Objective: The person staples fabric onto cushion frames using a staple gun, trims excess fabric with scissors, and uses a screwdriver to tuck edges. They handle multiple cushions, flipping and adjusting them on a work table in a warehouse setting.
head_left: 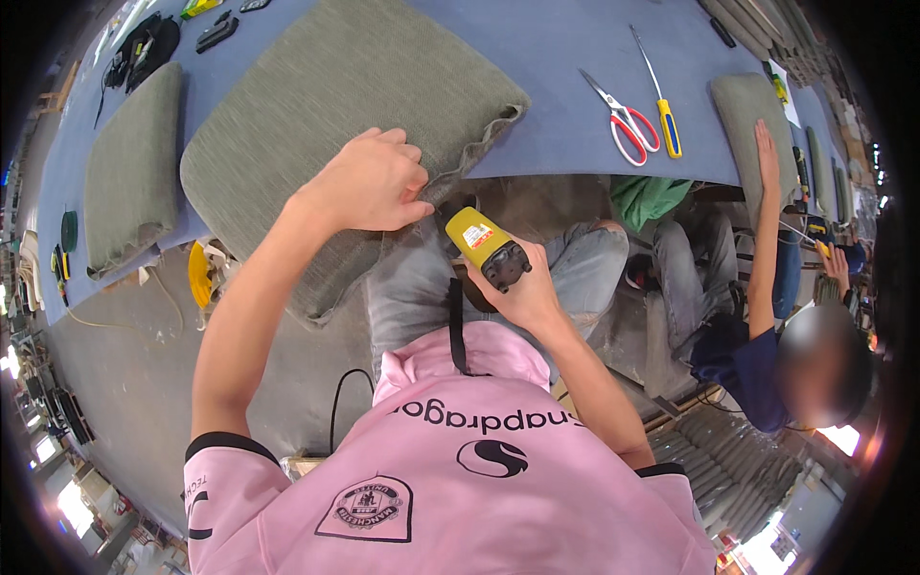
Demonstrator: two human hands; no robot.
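Note:
A large grey-green upholstered cushion [316, 105] lies on the blue-covered table and overhangs its near edge. My left hand [379, 182] is closed at the cushion's near right side, fingers curled and thumb pressed against the loose fabric edge. That edge runs gathered and wavy up toward the far right corner. Just right of it, my right hand [522, 287] grips a yellow and black staple gun [476, 237] above my lap. Its nose points at the fabric edge beside my left thumb; the tip and the trigger finger are hard to make out.
Red-and-white handled scissors [628, 125] and a yellow-blue screwdriver [668, 120] lie right of the cushion. A smaller cushion [134, 172] sits to the left. Green cloth [649, 196] hangs beneath the table edge. At right, another person's hand [767, 153] rests on another cushion [743, 115].

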